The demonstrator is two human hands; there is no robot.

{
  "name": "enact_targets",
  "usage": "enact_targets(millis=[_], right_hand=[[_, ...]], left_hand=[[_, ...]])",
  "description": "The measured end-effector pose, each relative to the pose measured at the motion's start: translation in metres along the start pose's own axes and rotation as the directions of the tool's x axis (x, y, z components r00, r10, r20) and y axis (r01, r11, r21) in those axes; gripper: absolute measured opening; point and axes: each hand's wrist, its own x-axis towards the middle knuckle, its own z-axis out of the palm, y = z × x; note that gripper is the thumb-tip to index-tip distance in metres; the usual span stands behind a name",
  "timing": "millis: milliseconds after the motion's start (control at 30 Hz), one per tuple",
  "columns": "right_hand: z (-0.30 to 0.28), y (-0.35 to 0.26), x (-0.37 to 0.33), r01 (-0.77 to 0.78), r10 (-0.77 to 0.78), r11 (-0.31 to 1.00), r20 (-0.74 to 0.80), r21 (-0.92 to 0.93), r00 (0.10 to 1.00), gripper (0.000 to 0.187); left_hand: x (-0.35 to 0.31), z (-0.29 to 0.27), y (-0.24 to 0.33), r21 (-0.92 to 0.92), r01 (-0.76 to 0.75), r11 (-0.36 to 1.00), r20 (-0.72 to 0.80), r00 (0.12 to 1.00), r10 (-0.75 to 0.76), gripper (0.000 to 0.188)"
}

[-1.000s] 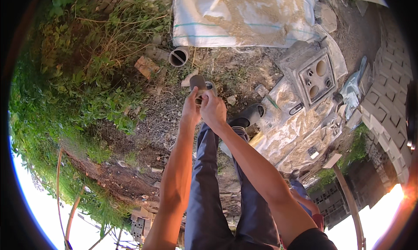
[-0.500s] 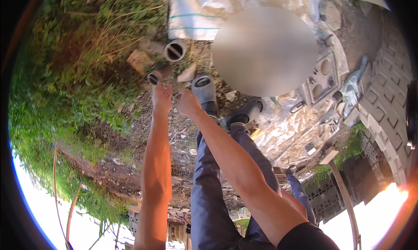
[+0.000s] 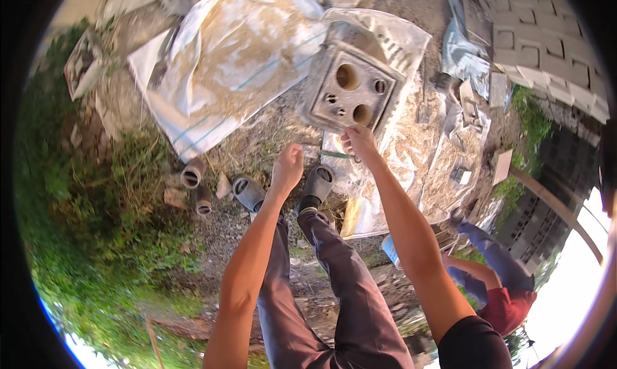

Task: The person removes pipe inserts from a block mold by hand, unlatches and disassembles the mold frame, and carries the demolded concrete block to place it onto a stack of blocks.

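My left hand (image 3: 287, 171) is raised above the ground near my sandals, its fingers curled in with nothing visible in them. My right hand (image 3: 361, 144) is at the near edge of a square, dusty grey box (image 3: 334, 89) with large and small round holes in its top. Its fingers are bent; whether they touch the box or hold something small, I cannot make out. Between the hands, a thin green handle-like thing (image 3: 335, 154) lies at the sheet's edge. Left of my feet are a larger short pipe (image 3: 193, 172) and a smaller one (image 3: 204, 202).
A white sheet (image 3: 189, 128) bearing sandy material lies at the far left. Another sandy sheet (image 3: 411, 160) spreads to the right. Stacked grey blocks (image 3: 540, 47) line the right side. A person in a red shirt (image 3: 508, 310) is at the lower right. Plants (image 3: 109, 240) cover the left.
Both hands have moved away from the smaller pipe, up and to the right. The left fingers, stretched before, are now curled. The view has shifted, bringing the box into fuller sight.
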Motion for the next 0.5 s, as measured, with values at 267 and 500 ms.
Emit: enact_targets(millis=[267,500], right_hand=[[-0.077,-0.055,0.043,0.132,-0.081,0.980,-0.306,0.150,0.949,0.033],[-0.070,-0.074,0.057,0.024,-0.025,1.000,-0.386,-0.009,0.922,0.035]], left_hand=[[0.097,0.063,0.147,0.624,-0.597,0.504,0.281,0.773,0.568,0.070],[0.157,0.075,0.176,0.860,-0.504,0.081,0.444,0.816,0.370,0.125]])
